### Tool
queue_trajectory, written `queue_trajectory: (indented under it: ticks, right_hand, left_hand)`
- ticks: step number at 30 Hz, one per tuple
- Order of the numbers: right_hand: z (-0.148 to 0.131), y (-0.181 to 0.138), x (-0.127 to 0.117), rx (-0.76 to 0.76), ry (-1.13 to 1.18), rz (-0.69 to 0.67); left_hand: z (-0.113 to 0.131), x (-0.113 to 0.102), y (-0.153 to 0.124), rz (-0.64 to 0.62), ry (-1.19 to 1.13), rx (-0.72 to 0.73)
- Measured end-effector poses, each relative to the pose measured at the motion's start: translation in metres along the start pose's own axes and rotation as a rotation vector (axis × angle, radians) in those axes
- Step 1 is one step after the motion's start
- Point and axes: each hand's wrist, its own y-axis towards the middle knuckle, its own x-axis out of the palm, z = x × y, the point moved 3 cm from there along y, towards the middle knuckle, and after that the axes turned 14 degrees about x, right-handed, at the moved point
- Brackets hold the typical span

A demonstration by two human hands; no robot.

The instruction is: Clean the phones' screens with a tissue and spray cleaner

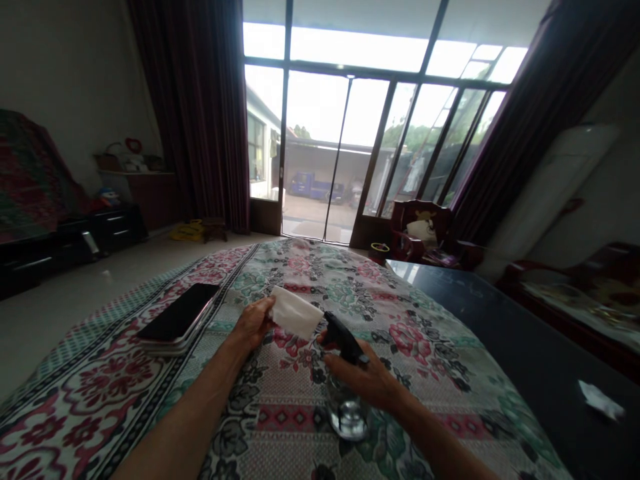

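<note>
Two bare hands at work around a spray bottle (345, 340), the landmark for all places given here. The white cloth (296, 312) is raised just to the left of the bottle's nozzle, its near corner almost in line with it; whether the two touch cannot be told. Possible faults: a spray aimed slightly high or wide would probably miss the cloth and wet the patterned surface (280, 413) beneath the bottle. Because the cloth is gripped by one side only, its free end could sag or fold away from the nozzle. A stray mist could also reach the black-screened device (181, 312), which lies on a pale stack well to the left of the bottle. A damp bottle neck might slip or twist in the fingers, turning the aim. The left hand (254, 323), to the left of the bottle, is closed in a pinch on the cloth's left edge. The right hand (361, 373) is wrapped around the bottle below its black head; whether the trigger is pressed, or the bottle's base rests on the surface, cannot be told.
</note>
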Motion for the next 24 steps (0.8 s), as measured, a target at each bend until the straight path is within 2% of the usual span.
queue_trajectory:
  ticks: [9,20,24]
  right_hand:
    - [0.002,0.0,0.002,-0.035,-0.003,0.004]
    - [0.004,-0.001,0.003,-0.071,-0.002,0.0]
    - [0.007,0.0,0.002,-0.027,0.002,0.007]
  left_hand:
    - [0.008,0.014,-0.006,0.002,-0.089,0.002]
    - [0.009,0.012,-0.001,0.182,-0.238,0.021]
    - [0.011,0.013,-0.003,0.234,-0.305,0.002]
